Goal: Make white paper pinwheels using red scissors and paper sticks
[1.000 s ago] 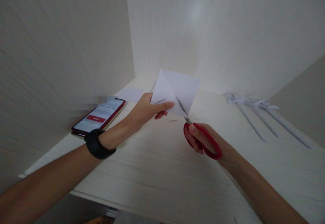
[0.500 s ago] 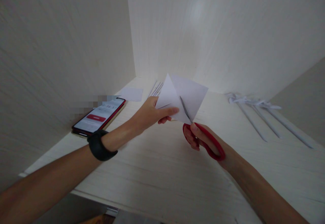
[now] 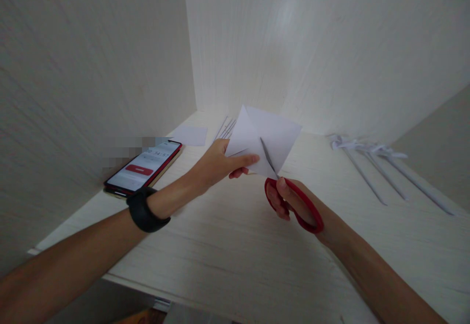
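White paper [image 3: 281,133], with a pointed fold or flap on its left, is held up above the white shelf. My left hand [image 3: 227,162] pinches its lower left part, thumb on top and fingers beneath. My right hand [image 3: 290,196] is closed round the red handles of a pair of scissors [image 3: 310,211]. One dark blade lies over the front of the paper, pointing up and left; the other blade is hidden behind the sheet. A black band [image 3: 147,210] sits on my left wrist.
A phone [image 3: 145,167] showing a timer lies at the left, with a white paper piece [image 3: 191,135] behind it. Several thin sticks [image 3: 225,128] lie beyond my left hand. At the right are rolled paper stems [image 3: 367,179] with crumpled white tops. Walls enclose the shelf's back and sides.
The scissor handles have drawn slightly closer together, and the cut line in the paper looks a little less parted. My left hand stays almost where it was.
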{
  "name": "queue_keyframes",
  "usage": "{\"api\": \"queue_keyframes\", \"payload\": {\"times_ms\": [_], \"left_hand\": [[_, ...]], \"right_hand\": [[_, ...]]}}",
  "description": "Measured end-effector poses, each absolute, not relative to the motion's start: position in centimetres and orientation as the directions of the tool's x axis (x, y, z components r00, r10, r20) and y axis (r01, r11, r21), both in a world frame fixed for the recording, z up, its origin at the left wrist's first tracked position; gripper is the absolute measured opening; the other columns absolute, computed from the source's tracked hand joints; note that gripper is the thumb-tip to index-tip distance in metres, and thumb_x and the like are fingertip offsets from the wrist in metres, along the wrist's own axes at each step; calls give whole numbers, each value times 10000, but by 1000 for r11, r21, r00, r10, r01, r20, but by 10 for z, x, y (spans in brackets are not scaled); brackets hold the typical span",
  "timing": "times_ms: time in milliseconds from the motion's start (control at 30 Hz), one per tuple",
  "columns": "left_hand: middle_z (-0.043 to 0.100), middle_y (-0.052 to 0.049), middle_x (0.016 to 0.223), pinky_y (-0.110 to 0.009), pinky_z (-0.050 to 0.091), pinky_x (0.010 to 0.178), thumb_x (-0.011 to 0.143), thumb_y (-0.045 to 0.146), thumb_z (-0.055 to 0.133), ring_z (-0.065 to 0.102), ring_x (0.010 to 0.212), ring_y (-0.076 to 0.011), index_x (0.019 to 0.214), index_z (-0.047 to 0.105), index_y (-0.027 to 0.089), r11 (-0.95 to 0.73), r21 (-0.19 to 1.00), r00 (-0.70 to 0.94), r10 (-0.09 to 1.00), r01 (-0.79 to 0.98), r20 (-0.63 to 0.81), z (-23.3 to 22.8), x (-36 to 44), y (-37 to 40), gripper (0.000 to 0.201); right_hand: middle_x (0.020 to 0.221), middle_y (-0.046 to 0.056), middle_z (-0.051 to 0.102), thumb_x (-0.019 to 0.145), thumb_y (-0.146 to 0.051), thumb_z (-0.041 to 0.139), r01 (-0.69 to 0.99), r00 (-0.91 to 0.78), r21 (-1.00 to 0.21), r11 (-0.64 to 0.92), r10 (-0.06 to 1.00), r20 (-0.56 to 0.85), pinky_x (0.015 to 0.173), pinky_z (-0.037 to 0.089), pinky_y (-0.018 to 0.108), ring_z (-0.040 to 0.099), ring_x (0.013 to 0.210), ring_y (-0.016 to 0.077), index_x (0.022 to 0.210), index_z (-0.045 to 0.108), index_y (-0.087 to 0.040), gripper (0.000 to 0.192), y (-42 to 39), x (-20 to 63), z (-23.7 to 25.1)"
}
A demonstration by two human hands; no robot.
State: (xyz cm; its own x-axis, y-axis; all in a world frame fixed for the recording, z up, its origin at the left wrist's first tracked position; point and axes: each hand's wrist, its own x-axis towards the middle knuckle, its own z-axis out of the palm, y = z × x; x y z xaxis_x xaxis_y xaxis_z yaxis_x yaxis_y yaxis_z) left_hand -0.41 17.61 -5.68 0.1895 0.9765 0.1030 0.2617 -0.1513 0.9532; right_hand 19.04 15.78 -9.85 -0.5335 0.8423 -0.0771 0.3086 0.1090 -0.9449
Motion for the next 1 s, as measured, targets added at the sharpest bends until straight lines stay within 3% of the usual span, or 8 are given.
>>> {"api": "queue_keyframes", "payload": {"times_ms": [1000], "left_hand": [[489, 38, 463, -196, 323, 420, 713, 335, 675, 426, 426, -69, 540, 512, 161, -144, 978, 234, 966, 148, 107, -70, -7, 184, 295]], "right_hand": [[450, -40, 414, 787, -793, 397, 273, -511, -958, 89, 857, -66, 386, 227, 232, 349, 376, 79, 589, 402, -213, 614, 164, 191, -109]]}}
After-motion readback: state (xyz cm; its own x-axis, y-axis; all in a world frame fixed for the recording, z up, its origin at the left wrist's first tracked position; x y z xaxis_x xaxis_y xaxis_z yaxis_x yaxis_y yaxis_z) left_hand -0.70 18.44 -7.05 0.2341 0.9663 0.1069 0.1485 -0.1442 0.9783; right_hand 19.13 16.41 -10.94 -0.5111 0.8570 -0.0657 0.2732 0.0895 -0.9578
